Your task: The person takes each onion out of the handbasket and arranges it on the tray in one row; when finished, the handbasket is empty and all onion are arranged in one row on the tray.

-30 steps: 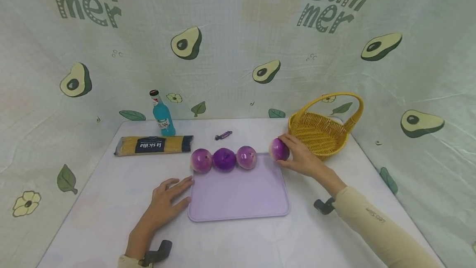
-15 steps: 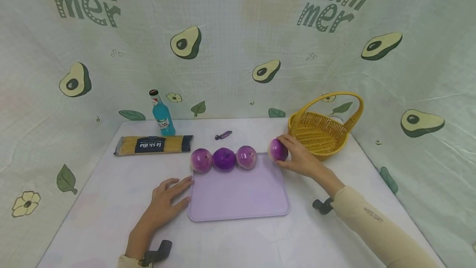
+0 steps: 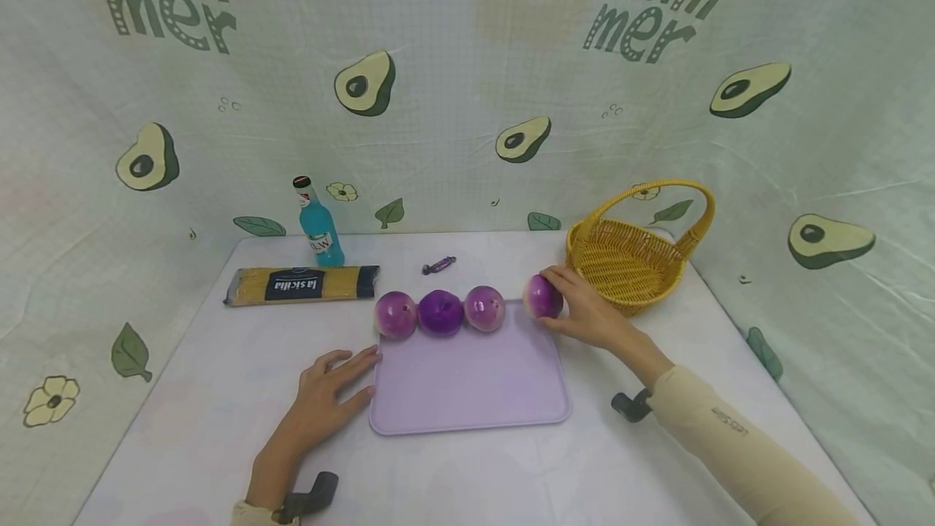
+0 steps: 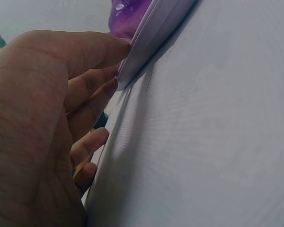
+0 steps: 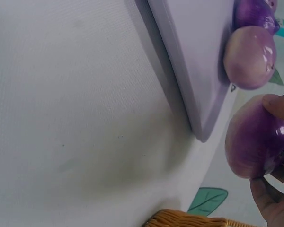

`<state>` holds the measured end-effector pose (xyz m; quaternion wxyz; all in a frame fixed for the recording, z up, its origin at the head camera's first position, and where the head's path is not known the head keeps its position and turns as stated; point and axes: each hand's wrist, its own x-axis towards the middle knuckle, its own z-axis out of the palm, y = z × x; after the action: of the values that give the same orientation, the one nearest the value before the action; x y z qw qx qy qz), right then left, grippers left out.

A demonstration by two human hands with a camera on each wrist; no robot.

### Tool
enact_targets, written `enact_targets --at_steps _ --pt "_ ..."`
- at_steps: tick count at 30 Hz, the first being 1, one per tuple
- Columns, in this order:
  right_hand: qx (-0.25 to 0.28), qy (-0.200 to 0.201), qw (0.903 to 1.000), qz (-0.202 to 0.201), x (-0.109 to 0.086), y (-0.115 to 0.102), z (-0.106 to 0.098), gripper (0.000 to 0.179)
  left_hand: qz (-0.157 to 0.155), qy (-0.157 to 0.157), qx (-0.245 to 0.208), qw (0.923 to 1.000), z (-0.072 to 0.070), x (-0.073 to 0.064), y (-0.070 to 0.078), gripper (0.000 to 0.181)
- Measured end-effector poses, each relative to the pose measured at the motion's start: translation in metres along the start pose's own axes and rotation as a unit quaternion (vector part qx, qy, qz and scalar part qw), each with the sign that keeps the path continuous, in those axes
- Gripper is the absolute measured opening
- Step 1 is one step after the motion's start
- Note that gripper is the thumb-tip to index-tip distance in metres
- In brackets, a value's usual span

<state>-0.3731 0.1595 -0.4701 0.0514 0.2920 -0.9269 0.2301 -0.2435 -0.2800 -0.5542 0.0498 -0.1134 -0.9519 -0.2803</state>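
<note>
My right hand (image 3: pixel 588 311) grips a purple onion (image 3: pixel 542 296) with a pale base, thumb on one side and fingers on the other. That onion (image 5: pixel 255 139) is over the far right corner of a lilac tray (image 3: pixel 467 388). Three more onions sit in a row along the tray's far edge: a left one (image 3: pixel 395 315), a darker middle one (image 3: pixel 441 313) and a right one (image 3: pixel 484 308). A gap separates the held onion from the row. My left hand (image 3: pixel 321 400) rests at the tray's left side, fingers loosely spread, fingertips at the rim (image 4: pixel 132 61).
A yellow wicker basket (image 3: pixel 631 266) with a tall handle stands right behind my right hand. A wrapped candy (image 3: pixel 439 265) lies behind the tray. At the back left are a blue bottle (image 3: pixel 320 230) and a spaghetti pack (image 3: pixel 303 285).
My right hand has moved slightly left with the onion, narrowing the gap to the row on the tray. My left hand and the other things have stayed put.
</note>
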Motion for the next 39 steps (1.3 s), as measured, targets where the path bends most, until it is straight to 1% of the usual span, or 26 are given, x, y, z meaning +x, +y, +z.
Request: enact_targets --at_steps 12,19,23,31,39 --pt "0.002 -0.001 1.0 -0.007 0.002 0.0 0.008 0.079 0.002 0.0 -0.005 1.0 -0.001 0.0 0.0 0.051" --pt "0.004 -0.001 0.9999 -0.012 0.002 -0.002 0.01 0.078 0.006 0.001 -0.006 1.0 -0.001 0.0 0.0 0.051" --pt "0.01 -0.005 0.9998 -0.013 0.003 -0.003 0.011 0.079 0.003 0.0 -0.002 1.0 0.0 0.0 0.0 0.051" --pt "0.001 -0.013 0.9998 -0.012 0.004 -0.006 0.015 0.081 -0.001 0.0 -0.007 1.0 -0.002 -0.001 0.003 0.051" --pt "0.002 -0.013 0.9996 -0.027 0.005 -0.006 0.016 0.08 -0.005 -0.004 -0.007 1.0 -0.002 0.0 0.003 0.051"
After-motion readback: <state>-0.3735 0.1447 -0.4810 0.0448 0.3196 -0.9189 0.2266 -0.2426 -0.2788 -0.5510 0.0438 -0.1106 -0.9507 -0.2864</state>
